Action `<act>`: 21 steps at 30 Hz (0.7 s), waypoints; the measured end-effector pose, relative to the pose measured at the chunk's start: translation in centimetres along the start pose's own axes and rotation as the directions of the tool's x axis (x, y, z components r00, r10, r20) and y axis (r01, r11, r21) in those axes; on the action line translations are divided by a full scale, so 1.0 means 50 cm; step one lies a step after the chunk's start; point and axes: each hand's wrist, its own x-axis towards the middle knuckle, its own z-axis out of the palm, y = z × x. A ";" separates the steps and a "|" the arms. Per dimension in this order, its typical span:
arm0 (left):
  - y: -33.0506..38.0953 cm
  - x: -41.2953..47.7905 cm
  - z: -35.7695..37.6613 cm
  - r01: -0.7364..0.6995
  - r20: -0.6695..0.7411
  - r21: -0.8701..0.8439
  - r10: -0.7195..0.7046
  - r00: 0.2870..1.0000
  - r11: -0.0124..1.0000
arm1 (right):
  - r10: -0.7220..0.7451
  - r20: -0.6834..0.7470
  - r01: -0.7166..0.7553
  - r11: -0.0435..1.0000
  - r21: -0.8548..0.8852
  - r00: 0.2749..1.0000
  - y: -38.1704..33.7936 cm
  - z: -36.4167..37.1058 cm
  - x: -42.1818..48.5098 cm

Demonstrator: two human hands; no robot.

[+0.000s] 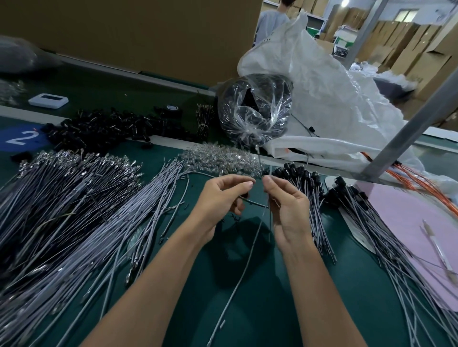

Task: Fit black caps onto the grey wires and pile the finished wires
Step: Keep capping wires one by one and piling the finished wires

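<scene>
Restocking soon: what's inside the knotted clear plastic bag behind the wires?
Black contents, coiled-looking, fill the clear plastic bag. Creases and glare hide what they are, and the bag's far side is out of sight.

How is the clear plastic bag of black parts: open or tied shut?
Shut: the clear plastic bag is gathered into a tight bunch at its near end.

Green worktop [260, 309] fills foreground. Tall brown board [148, 32] behind, L to centre. Grey metal post [406, 138] slants at R. Far bg R: stacked cardboard boxes [406, 44], ceiling lamp [345, 3] lit, person [271, 22] in grey top.
</scene>
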 end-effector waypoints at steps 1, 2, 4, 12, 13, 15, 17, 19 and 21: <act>0.000 0.000 -0.002 0.016 0.024 0.031 -0.017 1.000 0.999 | 0.002 -0.029 -0.001 0.999 0.033 1.000 -0.002 -0.003 0.002; 0.001 -0.002 -0.003 0.036 0.059 0.061 -0.040 0.997 0.997 | 0.006 -0.052 -0.002 0.997 0.075 0.999 -0.004 -0.005 0.004; 0.001 -0.006 -0.001 0.088 0.141 0.104 -0.102 0.985 0.991 | 0.017 -0.075 -0.005 0.986 0.168 0.997 -0.005 -0.008 0.005; -0.003 -0.011 0.012 -0.080 0.032 0.282 0.074 0.997 0.956 | 0.029 -0.095 0.006 0.939 0.345 0.995 -0.008 -0.016 0.008; -0.002 -0.011 0.011 -0.127 0.037 0.299 0.121 0.992 0.946 | 0.021 -0.106 0.018 0.936 0.352 0.994 -0.008 -0.015 0.008; -0.001 -0.011 0.010 -0.167 0.081 0.345 0.148 0.986 0.924 | 0.016 -0.136 0.038 0.924 0.381 0.991 -0.009 -0.014 0.010; -0.006 -0.011 0.009 -0.155 0.115 0.446 0.115 0.987 0.881 | 0.026 -0.177 0.047 0.916 0.397 0.984 -0.012 -0.015 0.012; -0.012 -0.012 0.011 -0.106 0.128 0.521 0.045 0.991 0.847 | 0.033 -0.217 0.058 0.915 0.399 0.976 -0.012 -0.018 0.013; -0.014 -0.013 0.015 -0.078 0.147 0.545 -0.003 0.989 0.835 | 0.023 -0.250 0.078 0.918 0.388 0.968 -0.012 -0.019 0.012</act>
